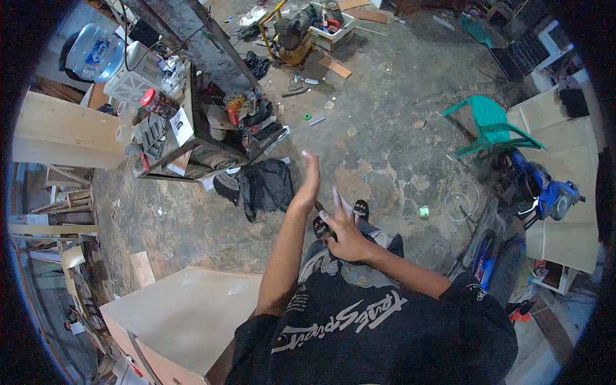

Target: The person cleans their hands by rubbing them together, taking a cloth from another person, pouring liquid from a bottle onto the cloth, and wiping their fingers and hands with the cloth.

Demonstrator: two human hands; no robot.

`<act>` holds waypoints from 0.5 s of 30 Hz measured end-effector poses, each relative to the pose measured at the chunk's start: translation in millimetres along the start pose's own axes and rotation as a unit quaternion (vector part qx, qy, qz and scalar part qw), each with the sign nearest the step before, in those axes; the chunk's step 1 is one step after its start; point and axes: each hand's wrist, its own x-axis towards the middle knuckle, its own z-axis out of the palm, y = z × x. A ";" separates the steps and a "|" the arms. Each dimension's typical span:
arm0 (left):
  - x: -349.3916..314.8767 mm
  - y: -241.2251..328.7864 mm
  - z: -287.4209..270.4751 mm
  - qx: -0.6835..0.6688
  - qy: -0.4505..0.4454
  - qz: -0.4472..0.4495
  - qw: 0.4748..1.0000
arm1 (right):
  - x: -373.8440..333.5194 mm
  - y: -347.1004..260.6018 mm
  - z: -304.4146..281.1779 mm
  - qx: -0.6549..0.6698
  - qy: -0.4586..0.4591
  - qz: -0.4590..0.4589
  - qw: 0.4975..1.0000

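Note:
I stand on a stained concrete floor (385,128) and look down past my black printed shirt to my sandalled feet (340,218). My left hand (310,179) is stretched out in front of me, edge-on, fingers straight and together, holding nothing. My right hand (345,231) is raised beside it at waist height with the fingers spread apart, also empty. The two hands are close but do not touch. A black cloth bundle (264,186) lies on the floor just left of my left hand.
A plywood cabinet box (186,314) stands at my lower left. A cluttered workbench (179,128) with tools and a water jug (95,52) is upper left. A green plastic chair (491,125), a blue motorbike (545,189) and plywood panels (564,141) are on the right. A yellow machine (292,35) sits far ahead.

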 end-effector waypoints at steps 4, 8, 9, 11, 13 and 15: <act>1.9 -10.2 28.2 0.322 0.107 0.165 0.926 | 3.8 31.4 5.8 0.057 -0.034 0.032 0.997; -3.4 -31.3 44.8 0.394 0.130 0.157 0.896 | -8.4 45.5 8.3 0.026 -0.075 0.080 0.994; -2.3 -42.5 42.5 0.392 0.135 0.126 0.901 | -8.9 46.0 9.7 0.027 -0.076 0.079 0.994; 18.6 -91.4 12.4 0.399 0.144 0.200 0.883 | -5.4 37.4 16.2 0.089 -0.068 0.067 0.991; 9.0 -84.3 16.8 0.331 0.130 0.149 0.923 | -4.7 34.0 10.4 0.088 -0.081 0.080 0.990; -2.1 -73.6 23.6 0.305 0.119 0.125 0.937 | -9.4 31.8 11.5 0.086 -0.094 0.094 0.987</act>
